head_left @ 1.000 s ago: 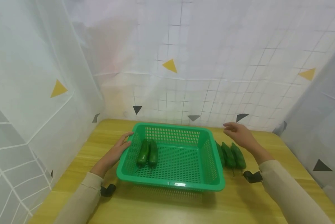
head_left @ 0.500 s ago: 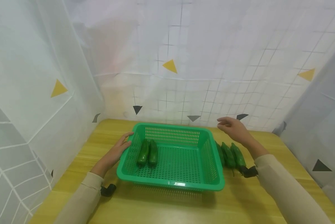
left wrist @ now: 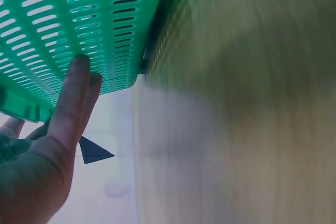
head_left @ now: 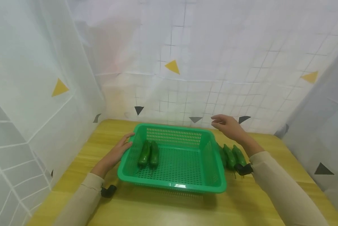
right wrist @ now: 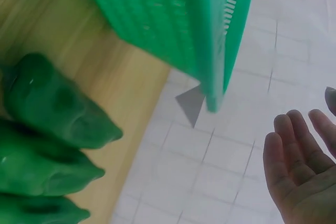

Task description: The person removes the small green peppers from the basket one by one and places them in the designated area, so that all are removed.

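Note:
A green plastic basket (head_left: 174, 184) with slotted walls sits on the wooden table. Two green peppers (head_left: 154, 157) lie side by side at its left end. My left hand (head_left: 115, 155) holds the basket's left rim; in the left wrist view, two fingers (left wrist: 71, 103) lie against the outer wall while others reach over the rim. My right hand (head_left: 227, 127) is raised near the basket's far right corner, fingers relaxed and holding nothing. Three more green peppers (right wrist: 58, 103) lie in a row on the table just right of the basket, partly hidden by the basket and wrist camera.
A white sheet (head_left: 203, 56) with grid lines and triangles hangs behind the table (head_left: 146, 207) and along both sides. Dark wrist cameras (head_left: 108, 191) stick out by both sleeves.
My right hand has moved left and slightly up, from above the loose peppers to beside the basket's far right corner. My left hand, the basket and the peppers stay put.

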{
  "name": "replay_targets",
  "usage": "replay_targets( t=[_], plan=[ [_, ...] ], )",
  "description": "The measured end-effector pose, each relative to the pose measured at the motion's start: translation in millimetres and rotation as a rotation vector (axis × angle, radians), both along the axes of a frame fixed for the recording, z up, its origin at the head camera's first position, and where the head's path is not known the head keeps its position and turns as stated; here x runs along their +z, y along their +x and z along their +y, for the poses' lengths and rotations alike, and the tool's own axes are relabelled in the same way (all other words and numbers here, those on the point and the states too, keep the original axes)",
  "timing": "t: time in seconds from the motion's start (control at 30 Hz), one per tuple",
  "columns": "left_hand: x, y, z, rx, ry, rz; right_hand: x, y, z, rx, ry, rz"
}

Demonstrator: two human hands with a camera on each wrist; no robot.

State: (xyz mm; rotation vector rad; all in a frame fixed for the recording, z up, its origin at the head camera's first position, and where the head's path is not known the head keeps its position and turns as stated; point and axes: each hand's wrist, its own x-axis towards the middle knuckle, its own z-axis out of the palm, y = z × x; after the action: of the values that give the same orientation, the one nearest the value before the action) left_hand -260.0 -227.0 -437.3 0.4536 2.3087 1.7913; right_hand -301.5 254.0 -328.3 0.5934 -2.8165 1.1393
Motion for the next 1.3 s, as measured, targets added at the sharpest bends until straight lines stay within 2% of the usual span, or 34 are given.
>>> replay_targets(
  t=[0.27, 0.4, 0.57, 0.77, 0.93, 1.3],
  plan=[
    [-0.5, -0.7, -1.4, -0.015, 0.028, -0.01, 4.4, -3.7, -22, 0.04, -0.011, 0.008],
    [-2.3, 0.2, -3.7, -0.001, 0.01, 0.003, 3.3, -6.0, -37, 0.063, -0.017, -0.004],
    [-4.8, 2.2, -4.5, 0.016, 0.002, -0.013, -0.5, -10.9, -57, 0.113, -0.028, -0.024],
    [-4.2, 2.2, -3.9, 0.015, 0.002, -0.014, -4.2, -14.1, -83, 0.17, -0.034, -0.082],
    [-4.0, 2.4, -3.6, 0.012, 0.023, -0.019, -13.5, -17.4, -101, 0.214, -0.024, -0.155],
    [-0.6, 7.9, -2.9, 0.02, 0.016, -0.019, -24.6, -16.5, -122, 0.251, -0.078, -0.245]
  ],
)
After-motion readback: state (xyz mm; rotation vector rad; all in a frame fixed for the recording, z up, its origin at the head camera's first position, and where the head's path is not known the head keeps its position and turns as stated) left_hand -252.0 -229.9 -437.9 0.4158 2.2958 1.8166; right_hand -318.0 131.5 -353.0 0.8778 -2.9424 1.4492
